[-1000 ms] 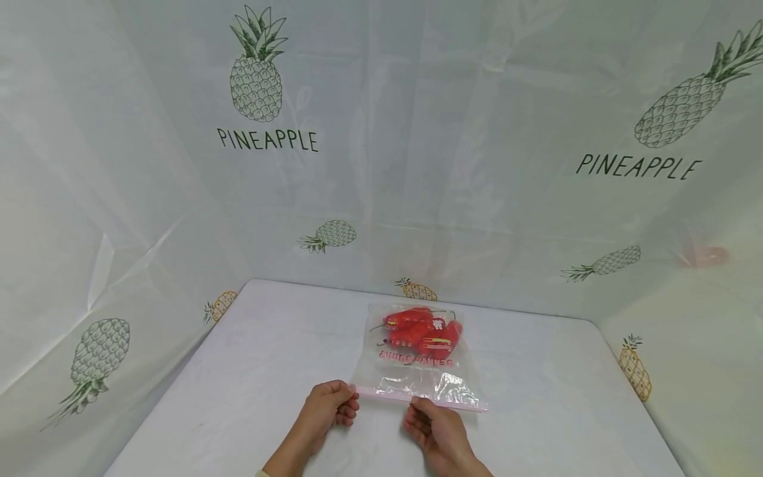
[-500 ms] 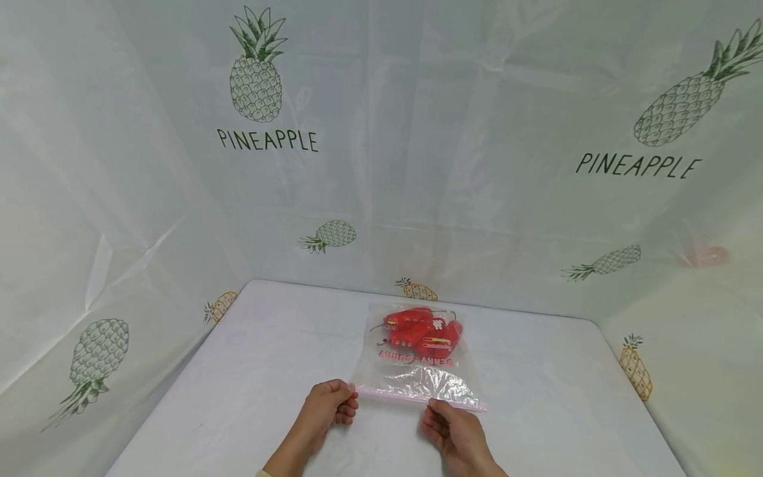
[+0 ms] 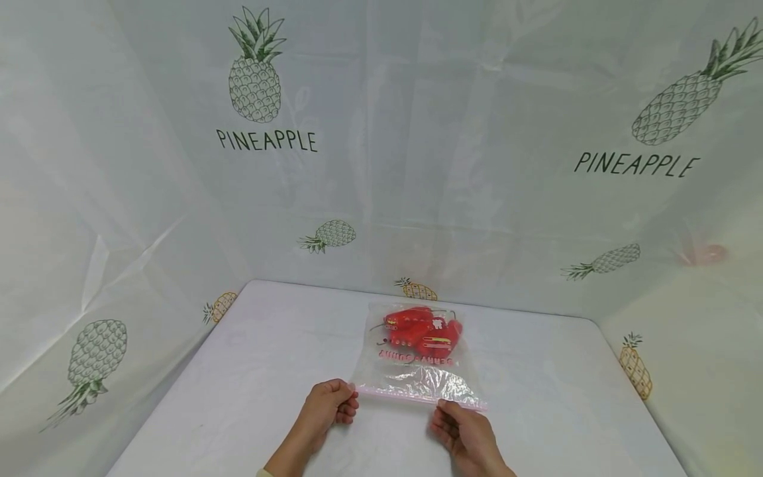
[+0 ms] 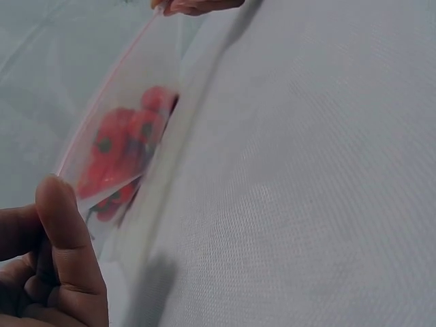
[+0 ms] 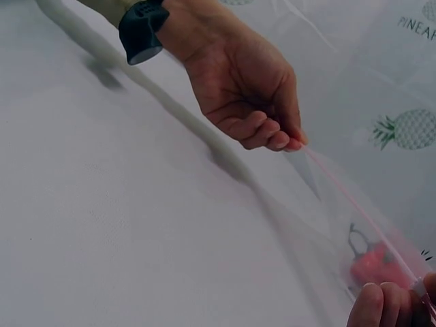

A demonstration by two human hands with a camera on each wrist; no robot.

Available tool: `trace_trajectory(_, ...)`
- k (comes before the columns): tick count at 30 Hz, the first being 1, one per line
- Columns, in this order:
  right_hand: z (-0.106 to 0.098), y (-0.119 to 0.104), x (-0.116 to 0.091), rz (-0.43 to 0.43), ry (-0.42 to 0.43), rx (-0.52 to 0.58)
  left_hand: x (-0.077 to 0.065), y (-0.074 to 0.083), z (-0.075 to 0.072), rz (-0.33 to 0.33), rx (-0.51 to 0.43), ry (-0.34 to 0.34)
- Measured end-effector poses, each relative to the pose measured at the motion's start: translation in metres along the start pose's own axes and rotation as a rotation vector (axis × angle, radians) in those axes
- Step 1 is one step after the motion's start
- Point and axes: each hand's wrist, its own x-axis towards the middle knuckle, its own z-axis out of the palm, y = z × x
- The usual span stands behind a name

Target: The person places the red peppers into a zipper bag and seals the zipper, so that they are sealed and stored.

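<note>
A clear zip bag (image 3: 393, 381) with pink lettering lies on the table, its pink closure strip (image 3: 393, 395) toward me. Inside are several red peppers (image 3: 411, 334), with thin stems showing. My left hand (image 3: 326, 407) pinches the strip's left corner between thumb and forefinger. In the left wrist view its thumb (image 4: 61, 211) overlaps the strip's end. Farther right along the strip, my right hand (image 3: 467, 434) pinches a small whitish slider (image 5: 418, 289), mostly hidden by the fingers. The strip runs taut between both hands, its near edge raised off the table.
The white table (image 3: 268, 344) runs up to a hanging curtain (image 3: 507, 232) printed with pineapples, at the back and both sides. A dark wrist camera (image 5: 142, 33) sits on the left wrist.
My right hand has slid rightward along the closure strip, from about its middle toward the right corner. My left hand keeps its pinch in place; the bag and peppers stay put.
</note>
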Motion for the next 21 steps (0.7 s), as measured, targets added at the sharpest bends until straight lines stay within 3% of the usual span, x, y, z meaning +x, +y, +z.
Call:
trace_trajectory(6, -0.001, 0.0, 0.0, 0.007, -0.025, -0.007, -0.001, 0.0, 0.0, 0.004, 0.0, -0.002)
trace_trajectory(14, -0.007, 0.001, 0.002, 0.115, -0.114, 0.025, 0.001, -0.006, -0.005, -0.019, 0.0, -0.024)
trace_trajectory(21, -0.008, 0.0, 0.003, 0.111, -0.075, 0.025, 0.001, -0.01, -0.005, -0.014, 0.009, -0.016)
